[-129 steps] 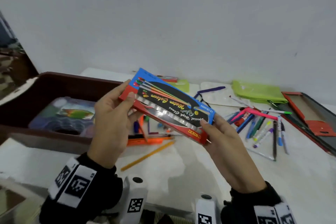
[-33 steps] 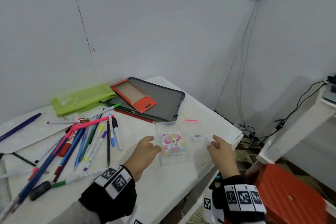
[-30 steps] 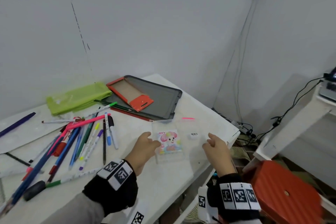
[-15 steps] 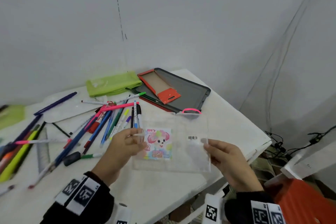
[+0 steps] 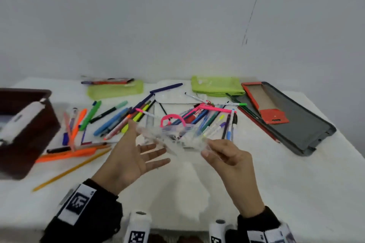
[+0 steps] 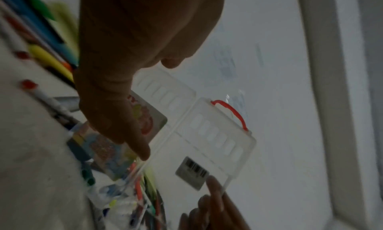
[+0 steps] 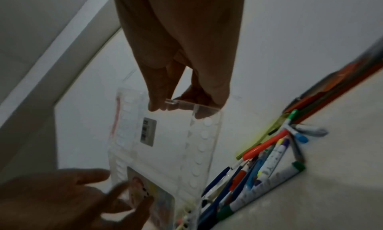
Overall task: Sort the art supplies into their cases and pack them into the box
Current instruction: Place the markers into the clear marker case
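Overhead, white table (image 5: 276,183), scattered pens (image 5: 110,122), bare grey wall (image 5: 138,25)

Even soft light filling the head view, clear case (image 5: 177,136) smearing with motion blur, edges bowing from the wide lens, both wrist views looking dim, grainy, hands showing as dark silhouettes

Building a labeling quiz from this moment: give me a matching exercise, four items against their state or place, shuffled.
Items:
1. clear plastic case
2. left hand
3. dark brown box
4. grey tray

States or places:
A. at the table's right end, a red cardboard sleeve lying in it
B. fingers spread, open beside the case
C. held off the table, pinched at one edge by the right hand
D. at the table's left edge

Pairs: 1-C, 2-B, 3-D, 4-A
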